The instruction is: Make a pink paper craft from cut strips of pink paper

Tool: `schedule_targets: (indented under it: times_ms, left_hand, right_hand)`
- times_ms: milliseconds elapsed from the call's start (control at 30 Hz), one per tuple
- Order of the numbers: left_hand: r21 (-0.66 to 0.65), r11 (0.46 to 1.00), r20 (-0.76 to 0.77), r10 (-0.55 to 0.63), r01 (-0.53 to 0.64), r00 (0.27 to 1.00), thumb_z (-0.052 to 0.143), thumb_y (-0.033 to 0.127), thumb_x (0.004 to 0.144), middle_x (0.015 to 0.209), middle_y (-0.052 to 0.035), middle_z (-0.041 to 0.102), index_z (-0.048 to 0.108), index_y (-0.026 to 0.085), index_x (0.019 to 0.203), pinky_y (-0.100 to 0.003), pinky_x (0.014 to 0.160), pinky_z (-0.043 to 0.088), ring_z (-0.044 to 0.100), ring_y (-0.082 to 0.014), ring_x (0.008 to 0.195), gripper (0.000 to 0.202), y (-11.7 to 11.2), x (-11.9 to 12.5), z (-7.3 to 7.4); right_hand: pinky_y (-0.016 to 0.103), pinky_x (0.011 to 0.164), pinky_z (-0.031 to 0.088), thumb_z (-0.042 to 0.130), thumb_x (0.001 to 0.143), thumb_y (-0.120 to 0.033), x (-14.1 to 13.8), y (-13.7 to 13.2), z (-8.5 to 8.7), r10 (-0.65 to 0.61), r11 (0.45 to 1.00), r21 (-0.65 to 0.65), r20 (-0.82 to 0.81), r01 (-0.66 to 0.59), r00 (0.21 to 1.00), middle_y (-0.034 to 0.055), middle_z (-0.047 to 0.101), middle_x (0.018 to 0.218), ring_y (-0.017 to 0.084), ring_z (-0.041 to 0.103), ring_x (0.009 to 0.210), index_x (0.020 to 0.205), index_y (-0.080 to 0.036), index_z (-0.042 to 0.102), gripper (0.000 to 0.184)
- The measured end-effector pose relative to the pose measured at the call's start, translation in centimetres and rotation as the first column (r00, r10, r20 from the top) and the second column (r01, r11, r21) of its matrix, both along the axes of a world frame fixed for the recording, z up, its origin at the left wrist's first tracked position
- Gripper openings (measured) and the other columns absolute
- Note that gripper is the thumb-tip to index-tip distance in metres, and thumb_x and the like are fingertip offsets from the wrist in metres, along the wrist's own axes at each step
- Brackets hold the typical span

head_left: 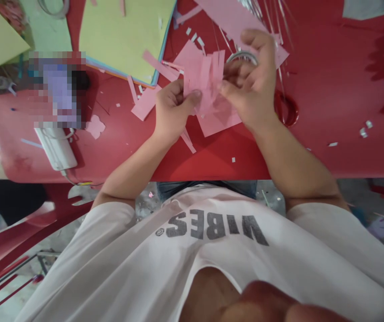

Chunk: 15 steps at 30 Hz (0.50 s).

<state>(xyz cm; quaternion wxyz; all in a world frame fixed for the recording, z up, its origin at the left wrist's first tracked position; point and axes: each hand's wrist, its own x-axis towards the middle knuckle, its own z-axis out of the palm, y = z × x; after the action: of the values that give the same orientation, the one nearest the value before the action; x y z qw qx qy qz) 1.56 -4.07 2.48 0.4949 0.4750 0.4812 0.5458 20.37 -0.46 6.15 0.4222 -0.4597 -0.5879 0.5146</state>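
Observation:
Both of my hands meet over a red table (329, 89) on a piece of pink paper (200, 74) cut into fringe strips. My left hand (173, 107) pinches its lower left part, thumb on top. Closed on the paper's right side is my right hand (250, 82), fingers curled; a grey ring-shaped object (243, 56) shows just behind them, and I cannot tell whether the hand holds it. A larger pink sheet (220, 120) lies flat under the hands.
A stack of green and coloured paper sheets (124, 36) lies at the back left. Loose pink strips (145, 103) and small scraps are scattered around. A white power strip (56, 147) sits at the left edge. A red ring (287, 109) lies right of my hands.

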Motion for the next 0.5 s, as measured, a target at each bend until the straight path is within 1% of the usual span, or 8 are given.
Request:
schedule_targets:
  times_ms: [67,100,167,200,233,300,367,500]
  left_hand:
    - [-0.008,1.0,-0.034,0.016,-0.016,0.999,0.068,0.048,0.09,0.078,0.001,0.064,0.066,0.028,0.088,-0.032,0.067,0.049,0.057,-0.0138,0.072,0.02,0.0,0.0,0.1]
    - [-0.006,1.0,-0.047,0.027,-0.027,0.999,0.067,0.05,0.09,0.075,0.0007,0.062,0.066,0.027,0.085,-0.032,0.065,0.047,0.055,-0.0131,0.07,0.024,0.0,0.0,0.3]
    - [0.01,0.999,-0.061,0.051,-0.051,0.997,0.066,0.051,0.09,0.072,0.0003,0.058,0.066,0.023,0.082,-0.03,0.06,0.043,0.051,-0.0114,0.065,0.028,-0.2,0.1,0.5]
    - [0.019,0.998,-0.064,0.062,-0.061,0.996,0.066,0.05,0.09,0.071,0.0003,0.057,0.066,0.022,0.081,-0.03,0.059,0.041,0.048,-0.0107,0.063,0.03,-0.2,0.2,0.7]
    - [0.028,0.997,-0.066,0.067,-0.066,0.996,0.067,0.05,0.09,0.07,0.0003,0.056,0.066,0.022,0.08,-0.029,0.058,0.041,0.047,-0.0103,0.063,0.03,-0.2,0.2,0.7]
    - [0.036,0.997,-0.057,0.075,-0.073,0.996,0.068,0.051,0.088,0.07,0.0006,0.057,0.066,0.021,0.08,-0.028,0.058,0.042,0.048,-0.0103,0.063,0.031,-0.2,0.4,0.8]
    - [0.036,0.997,-0.039,0.066,-0.064,0.997,0.073,0.052,0.084,0.072,0.0006,0.06,0.068,0.02,0.082,-0.028,0.061,0.046,0.054,-0.0115,0.066,0.032,-0.1,0.5,0.8]
    - [0.051,0.997,-0.037,0.066,-0.064,0.997,0.078,0.05,0.079,0.074,0.0012,0.062,0.069,0.018,0.083,-0.028,0.066,0.049,0.059,-0.0117,0.071,0.033,0.1,0.5,0.6]
  right_hand:
    - [0.032,0.074,0.057,0.083,0.068,-0.047,-0.4,0.2,-0.6,0.043,0.999,-0.007,-0.115,-0.044,0.992,-0.0057,0.053,0.136,0.016,0.064,0.093,0.119,-0.039,0.048,0.062]
    - [0.032,0.068,0.054,0.083,0.068,-0.049,-0.6,0.2,-1.0,0.042,0.999,0.006,-0.136,-0.041,0.99,-0.0039,0.063,0.12,0.015,0.063,0.083,0.116,-0.037,0.051,0.059]
    - [0.032,0.065,0.051,0.082,0.068,-0.054,-1.0,0.2,-1.6,0.021,1.0,0.014,-0.113,-0.02,0.993,-0.0044,0.068,0.092,0.015,0.06,0.074,0.11,-0.035,0.055,0.054]
    - [0.032,0.066,0.05,0.082,0.067,-0.056,-1.1,0.2,-1.8,-0.003,1.0,0.03,-0.093,0.006,0.996,-0.0049,0.067,0.085,0.015,0.059,0.073,0.107,-0.034,0.057,0.052]
    - [0.032,0.068,0.049,0.082,0.067,-0.058,-1.2,0.2,-2.0,-0.025,0.998,0.051,-0.077,0.029,0.997,-0.005,0.067,0.083,0.014,0.059,0.074,0.103,-0.033,0.058,0.05]
    - [0.033,0.072,0.049,0.081,0.066,-0.06,-1.3,0.2,-2.3,-0.041,0.996,0.076,-0.069,0.046,0.997,-0.0046,0.069,0.088,0.014,0.058,0.077,0.1,-0.032,0.061,0.049]
    - [0.035,0.074,0.049,0.079,0.068,-0.063,-1.2,0.3,-2.6,-0.015,0.997,0.075,-0.09,0.022,0.996,-0.0037,0.07,0.09,0.014,0.058,0.079,0.098,-0.031,0.063,0.047]
    - [0.038,0.077,0.047,0.077,0.07,-0.065,-1.2,0.4,-3.2,0.037,0.996,0.079,-0.096,-0.03,0.995,-0.0032,0.069,0.085,0.015,0.057,0.079,0.082,-0.031,0.065,0.038]
